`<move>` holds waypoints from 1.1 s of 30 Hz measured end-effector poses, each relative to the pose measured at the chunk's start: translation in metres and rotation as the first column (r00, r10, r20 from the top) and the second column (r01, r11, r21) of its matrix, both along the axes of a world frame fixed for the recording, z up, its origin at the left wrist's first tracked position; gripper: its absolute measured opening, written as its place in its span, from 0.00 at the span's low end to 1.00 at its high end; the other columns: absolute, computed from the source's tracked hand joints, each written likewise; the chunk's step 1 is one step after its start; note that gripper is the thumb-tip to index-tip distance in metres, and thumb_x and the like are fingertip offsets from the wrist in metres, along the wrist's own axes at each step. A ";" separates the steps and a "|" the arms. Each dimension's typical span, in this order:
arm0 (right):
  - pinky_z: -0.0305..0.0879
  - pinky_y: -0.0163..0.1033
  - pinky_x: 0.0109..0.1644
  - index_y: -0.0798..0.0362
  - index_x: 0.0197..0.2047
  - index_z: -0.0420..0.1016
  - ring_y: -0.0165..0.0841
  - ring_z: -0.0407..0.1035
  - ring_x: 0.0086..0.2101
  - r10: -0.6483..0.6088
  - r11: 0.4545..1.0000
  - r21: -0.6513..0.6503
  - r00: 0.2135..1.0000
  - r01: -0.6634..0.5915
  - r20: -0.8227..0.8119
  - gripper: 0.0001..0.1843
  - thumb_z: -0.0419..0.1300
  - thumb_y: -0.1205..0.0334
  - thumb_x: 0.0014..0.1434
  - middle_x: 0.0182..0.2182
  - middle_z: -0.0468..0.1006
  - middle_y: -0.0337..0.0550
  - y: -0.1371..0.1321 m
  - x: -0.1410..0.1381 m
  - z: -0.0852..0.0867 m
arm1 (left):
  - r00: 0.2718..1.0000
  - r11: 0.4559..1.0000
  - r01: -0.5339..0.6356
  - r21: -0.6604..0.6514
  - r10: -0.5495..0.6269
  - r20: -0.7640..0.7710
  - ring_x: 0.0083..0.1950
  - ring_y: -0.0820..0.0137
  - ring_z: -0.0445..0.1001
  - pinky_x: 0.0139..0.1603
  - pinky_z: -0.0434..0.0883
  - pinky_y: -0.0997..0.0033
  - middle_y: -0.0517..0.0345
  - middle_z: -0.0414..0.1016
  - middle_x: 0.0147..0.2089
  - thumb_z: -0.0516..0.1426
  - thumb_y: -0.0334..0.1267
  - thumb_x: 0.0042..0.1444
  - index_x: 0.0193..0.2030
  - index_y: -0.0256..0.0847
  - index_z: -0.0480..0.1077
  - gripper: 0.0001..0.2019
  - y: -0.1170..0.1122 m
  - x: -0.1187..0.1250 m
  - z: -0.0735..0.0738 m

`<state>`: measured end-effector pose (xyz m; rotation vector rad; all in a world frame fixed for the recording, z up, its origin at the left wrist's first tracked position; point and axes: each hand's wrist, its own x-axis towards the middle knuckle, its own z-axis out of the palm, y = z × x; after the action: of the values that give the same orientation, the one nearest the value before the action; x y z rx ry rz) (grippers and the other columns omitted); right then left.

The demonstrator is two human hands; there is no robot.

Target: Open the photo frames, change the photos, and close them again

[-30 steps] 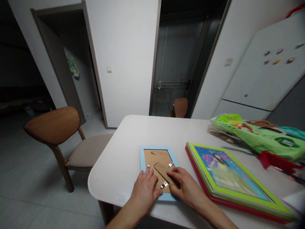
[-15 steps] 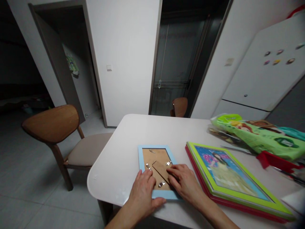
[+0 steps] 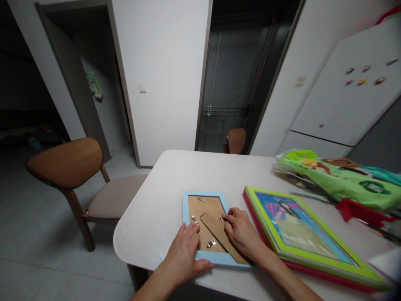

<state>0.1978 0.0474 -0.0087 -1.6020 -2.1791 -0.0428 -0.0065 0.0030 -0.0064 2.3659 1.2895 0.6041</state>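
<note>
A small light-blue picture frame (image 3: 187, 209) lies face down near the front edge of the white table (image 3: 175, 175). Its brown backing board (image 3: 206, 207) carries small metal clips and a cardboard stand strip (image 3: 219, 236). My left hand (image 3: 184, 251) lies flat on the frame's lower left part, fingers spread toward a clip, thumb along the bottom rail. My right hand (image 3: 239, 232) rests at the frame's right edge, fingertips pressed on a metal clip there.
A larger green-framed picture (image 3: 300, 232) lies on a red frame to the right. Green plastic bags (image 3: 341, 177) and a red object (image 3: 363, 211) sit at the far right. A wooden chair (image 3: 78, 175) stands left of the table, with another chair (image 3: 234, 140) behind it.
My right hand has slid up and right to the frame's right-side clip, uncovering the cardboard stand strip. The left hand has stayed on the lower left part, shifting only slightly.
</note>
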 end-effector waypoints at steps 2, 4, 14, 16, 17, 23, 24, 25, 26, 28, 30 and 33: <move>0.57 0.41 0.41 0.55 0.40 0.72 0.37 0.59 0.37 0.000 1.000 0.021 1.000 0.001 -0.008 0.16 0.47 0.65 0.52 0.36 0.68 0.49 -0.007 -0.003 0.002 | 1.000 1.000 0.012 0.002 -0.012 0.021 0.58 0.60 0.55 0.58 0.47 0.54 0.44 0.61 0.55 0.64 0.46 0.34 0.33 0.38 0.67 0.20 0.002 -0.002 -0.002; 0.57 0.43 0.42 0.51 0.44 0.69 0.38 0.59 0.40 0.061 0.998 0.036 0.998 -0.060 -0.020 0.17 0.48 0.65 0.51 0.41 0.67 0.49 -0.018 -0.010 0.005 | 0.999 1.000 0.029 0.004 -0.029 0.044 0.57 0.60 0.56 0.58 0.47 0.53 0.47 0.63 0.54 0.64 0.45 0.33 0.31 0.39 0.66 0.19 0.003 -0.004 -0.004; 0.54 0.44 0.44 0.46 0.38 0.71 0.36 0.58 0.42 0.354 0.924 -0.114 0.929 -0.365 -0.107 0.15 0.48 0.68 0.51 0.41 0.66 0.45 -0.059 -0.027 0.019 | 0.989 0.999 0.040 0.000 -0.040 0.143 0.53 0.62 0.61 0.57 0.48 0.54 0.48 0.66 0.50 0.64 0.43 0.35 0.28 0.39 0.64 0.16 0.000 -0.006 -0.001; 0.55 0.43 0.44 0.46 0.37 0.72 0.36 0.59 0.41 0.356 0.919 -0.136 0.926 -0.371 -0.126 0.15 0.48 0.68 0.52 0.40 0.67 0.44 -0.055 -0.027 0.019 | 0.985 0.999 0.040 0.016 -0.043 0.165 0.52 0.63 0.62 0.57 0.49 0.55 0.50 0.66 0.49 0.65 0.43 0.34 0.27 0.39 0.64 0.17 0.001 -0.005 -0.003; 0.55 0.43 0.43 0.47 0.38 0.71 0.35 0.59 0.41 0.351 0.919 -0.140 0.926 -0.369 -0.137 0.15 0.47 0.68 0.52 0.39 0.67 0.44 -0.051 -0.029 0.019 | 0.984 0.999 0.043 0.025 -0.046 0.175 0.51 0.63 0.63 0.57 0.49 0.56 0.50 0.67 0.48 0.65 0.43 0.33 0.27 0.39 0.64 0.17 0.001 -0.005 -0.004; 0.53 0.39 0.42 0.51 0.40 0.70 0.34 0.59 0.38 0.241 0.958 -0.135 0.965 -0.254 -0.104 0.16 0.46 0.70 0.52 0.37 0.68 0.45 -0.011 -0.054 0.015 | 0.985 0.998 0.046 0.037 -0.052 0.162 0.47 0.64 0.65 0.57 0.48 0.56 0.53 0.68 0.44 0.64 0.43 0.34 0.27 0.39 0.63 0.16 0.002 -0.007 -0.004; 0.52 0.39 0.42 0.50 0.40 0.70 0.34 0.58 0.38 0.241 0.957 -0.144 0.967 -0.250 -0.081 0.16 0.47 0.70 0.52 0.36 0.68 0.44 -0.006 -0.058 0.014 | 0.987 0.998 0.047 0.031 -0.051 0.155 0.47 0.64 0.65 0.57 0.48 0.57 0.54 0.68 0.43 0.64 0.43 0.34 0.27 0.39 0.63 0.17 0.001 -0.008 -0.003; 0.51 0.38 0.41 0.49 0.40 0.71 0.34 0.58 0.38 0.250 0.954 -0.155 0.967 -0.256 -0.054 0.15 0.47 0.69 0.52 0.36 0.68 0.44 -0.002 -0.062 0.014 | 0.987 0.999 0.049 0.023 -0.052 0.150 0.46 0.65 0.65 0.57 0.47 0.57 0.55 0.68 0.43 0.65 0.43 0.33 0.27 0.39 0.64 0.17 0.001 -0.009 -0.003; 0.51 0.38 0.40 0.49 0.39 0.71 0.34 0.57 0.38 0.266 0.950 -0.163 0.964 -0.267 -0.026 0.14 0.47 0.68 0.53 0.35 0.68 0.43 0.000 -0.065 0.014 | 0.988 0.999 0.051 0.016 -0.053 0.145 0.46 0.65 0.65 0.57 0.47 0.58 0.55 0.69 0.42 0.65 0.43 0.33 0.27 0.39 0.64 0.17 0.001 -0.010 -0.003; 0.49 0.38 0.39 0.49 0.37 0.71 0.34 0.57 0.38 0.300 0.941 -0.178 0.953 -0.289 0.039 0.12 0.47 0.64 0.55 0.34 0.68 0.43 0.001 -0.068 0.014 | 0.989 0.999 0.053 0.007 -0.053 0.141 0.47 0.66 0.65 0.58 0.46 0.58 0.56 0.68 0.42 0.65 0.42 0.32 0.27 0.40 0.64 0.17 0.001 -0.012 -0.003; 0.48 0.38 0.39 0.49 0.38 0.70 0.35 0.56 0.39 0.318 0.938 -0.178 0.942 -0.296 0.108 0.12 0.47 0.61 0.56 0.35 0.68 0.43 -0.001 -0.068 0.014 | 0.989 0.999 0.053 -0.001 -0.052 0.138 0.47 0.66 0.64 0.58 0.45 0.58 0.56 0.68 0.43 0.66 0.41 0.32 0.27 0.40 0.63 0.17 0.001 -0.013 -0.004; 0.48 0.38 0.40 0.48 0.41 0.68 0.35 0.55 0.39 0.330 0.939 -0.157 0.928 -0.305 0.172 0.12 0.47 0.61 0.56 0.37 0.68 0.43 -0.004 -0.067 0.013 | 0.990 0.999 0.047 -0.015 -0.045 0.131 0.47 0.66 0.65 0.58 0.46 0.57 0.55 0.68 0.43 0.66 0.41 0.31 0.27 0.40 0.63 0.18 0.001 -0.013 -0.004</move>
<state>0.1304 0.0434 0.0041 -1.3339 -2.6204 0.0396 -0.0190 0.0036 -0.0103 2.2934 1.1760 0.7166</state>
